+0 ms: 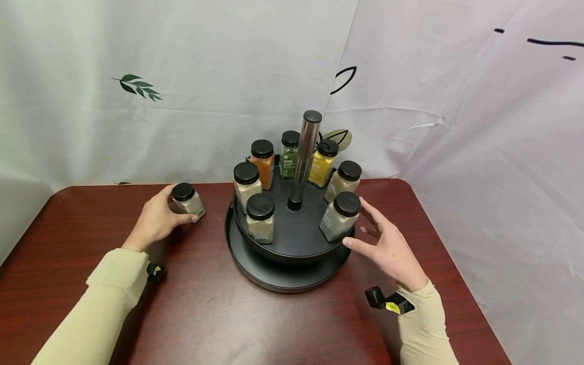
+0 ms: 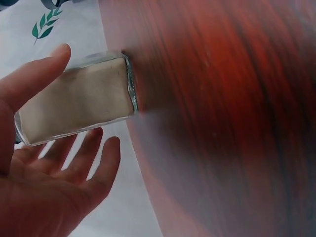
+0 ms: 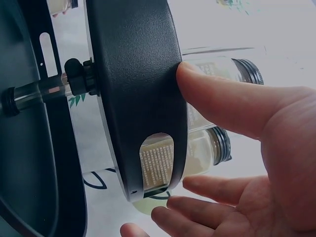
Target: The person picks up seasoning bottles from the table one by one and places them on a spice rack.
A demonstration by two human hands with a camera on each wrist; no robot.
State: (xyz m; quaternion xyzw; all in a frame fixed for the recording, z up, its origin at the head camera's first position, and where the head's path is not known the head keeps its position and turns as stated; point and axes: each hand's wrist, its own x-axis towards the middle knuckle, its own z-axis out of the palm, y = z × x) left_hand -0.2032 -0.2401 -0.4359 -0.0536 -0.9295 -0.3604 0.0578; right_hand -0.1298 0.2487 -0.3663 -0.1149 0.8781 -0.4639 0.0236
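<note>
My left hand (image 1: 157, 215) holds a small square spice jar (image 1: 189, 203) with a black lid and pale beige powder between thumb and fingers, at the table's back left. In the left wrist view the thumb lies along one edge of the jar (image 2: 79, 96), and the fingers (image 2: 106, 168) curve at its other side. On the right, my right hand (image 1: 388, 248) has its thumb on the rim of the black two-tier rotating rack (image 1: 294, 248). Its other fingers (image 3: 202, 212) spread loosely near a pale spice jar (image 1: 338, 223) on the upper tier.
Several more spice jars stand round the upper tier, among them an orange one (image 1: 263, 165), a green one (image 1: 289, 157) and a yellow one (image 1: 321, 167). A metal post (image 1: 304, 162) rises from the rack's middle. Behind the reddish-brown table (image 1: 191, 314) hangs a white curtain (image 1: 205, 91).
</note>
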